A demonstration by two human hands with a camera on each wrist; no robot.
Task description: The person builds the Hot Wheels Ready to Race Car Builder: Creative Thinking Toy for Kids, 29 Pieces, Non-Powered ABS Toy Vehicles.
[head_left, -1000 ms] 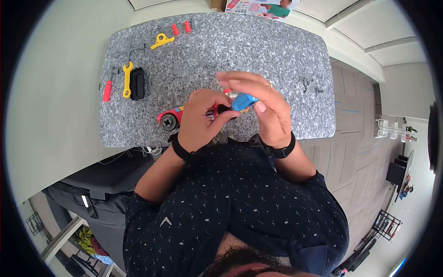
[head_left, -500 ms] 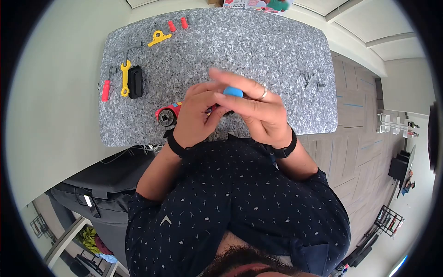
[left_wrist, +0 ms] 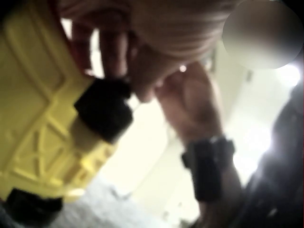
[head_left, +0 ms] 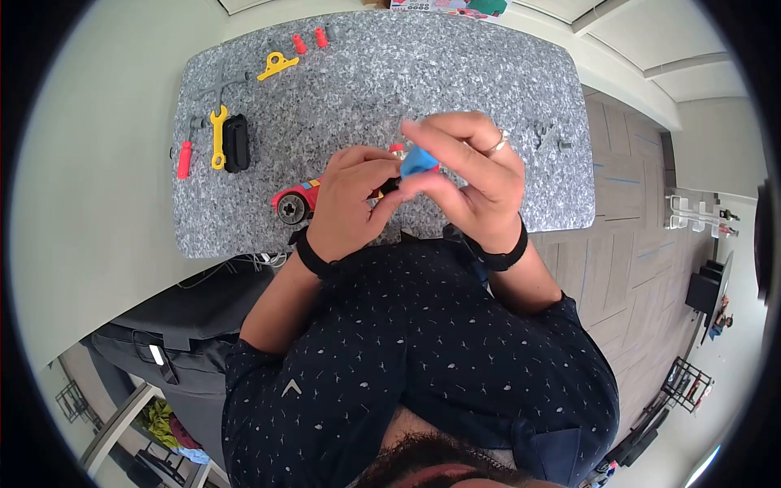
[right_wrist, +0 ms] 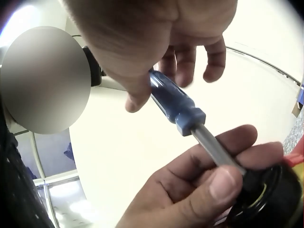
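Observation:
My left hand (head_left: 350, 191) holds a red toy car (head_left: 311, 192) at the table's near side, its front wheel (head_left: 292, 208) showing past the hand. In the left wrist view the car's yellow underside (left_wrist: 38, 95) with black wheels faces the camera. My right hand (head_left: 480, 175) grips the blue handle of a screwdriver (right_wrist: 173, 97) between thumb and fingers. The metal shaft (right_wrist: 216, 147) runs down to the middle of a black wheel (right_wrist: 275, 199), and my left thumb and fingertips surround it there. The screwdriver's tip is hidden at the wheel.
On the speckled table (head_left: 488, 81) at left lie a yellow wrench (head_left: 218, 138), a black tray-like part (head_left: 236, 143), a red-handled tool (head_left: 185, 159) and a grey cross-shaped tool (head_left: 221, 88). Farther back are a yellow part (head_left: 277, 65) and red pieces (head_left: 321, 37). Small grey pieces (head_left: 543, 137) lie at right.
My right hand has turned about the screwdriver handle, its fingers passing over the top and then drawing back to the right. The left hand and car stay nearly in place.

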